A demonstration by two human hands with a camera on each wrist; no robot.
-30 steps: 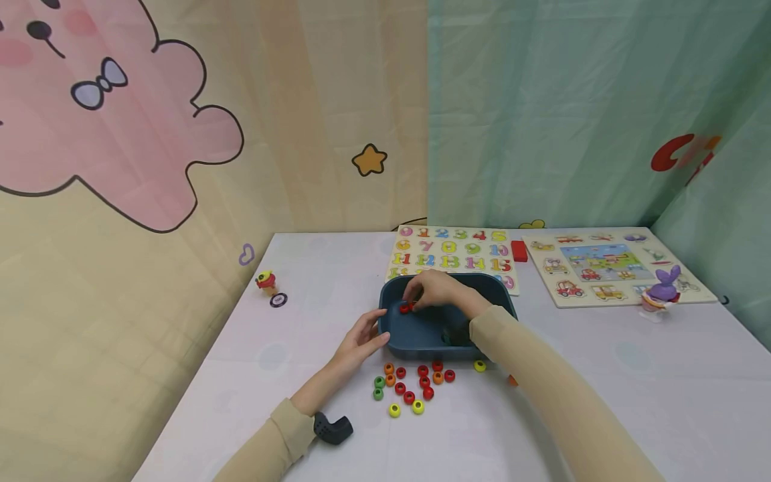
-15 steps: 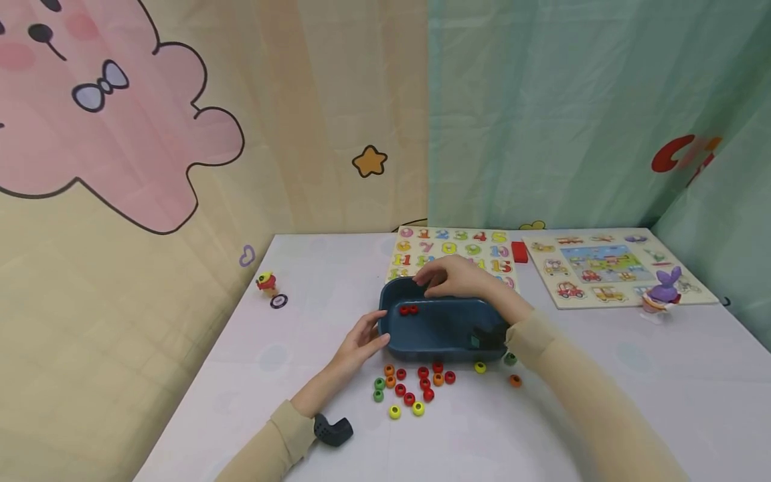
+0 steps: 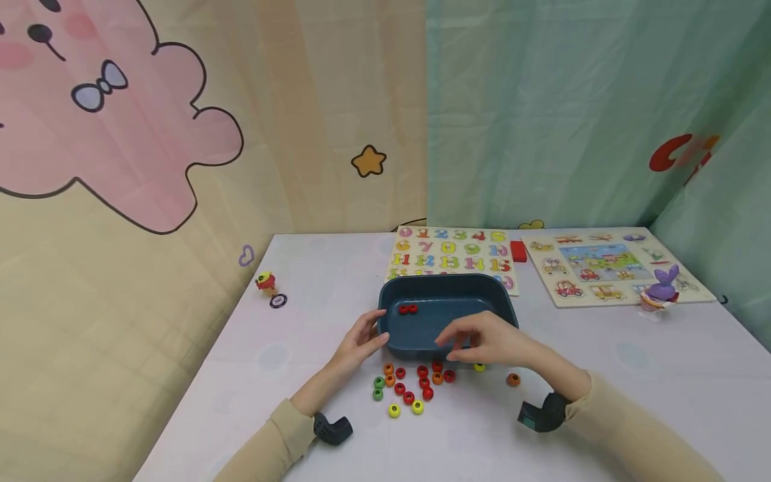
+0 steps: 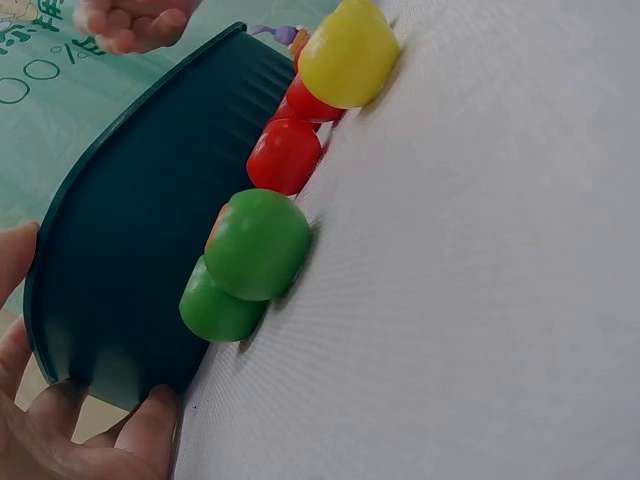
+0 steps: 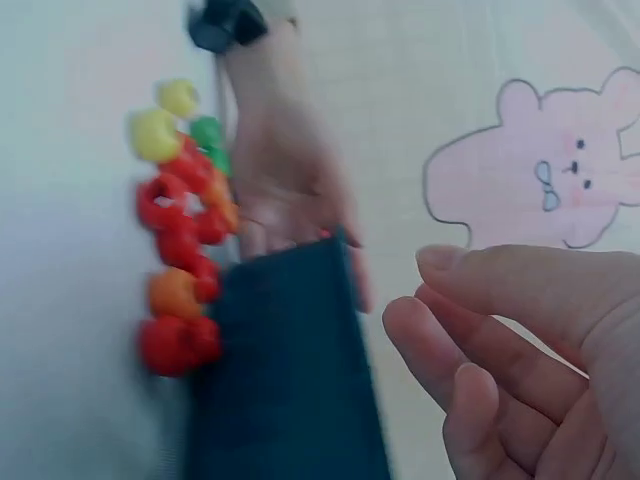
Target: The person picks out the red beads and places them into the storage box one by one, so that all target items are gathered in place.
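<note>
A dark blue plastic basin [image 3: 448, 282] stands on the table, with two red beads [image 3: 408, 309] side by side on its floor. My left hand [image 3: 359, 341] rests its relaxed fingers against the basin's left end, as the left wrist view shows too. My right hand [image 3: 484, 338] hovers over the basin's front rim. Its fingers are loosely bent, and in the right wrist view a gap shows between thumb and fingertips, holding nothing. In front of the basin lie loose beads: several red ones [image 3: 408, 397], green ones [image 3: 378, 382], orange ones [image 3: 438, 378] and yellow ones [image 3: 418, 407].
Behind the basin lies a number puzzle board [image 3: 448, 248], partly covered by it. A red block [image 3: 519, 252] and a vehicle picture puzzle [image 3: 602, 261] are to its right, with a purple rabbit-eared toy [image 3: 662, 291] at the board's corner. A small figurine [image 3: 266, 282] stands far left.
My right hand has let go of a red bead inside the basin, lifted, and come back toward the front rim. Two red beads now show uncovered. The left hand has stayed put.
</note>
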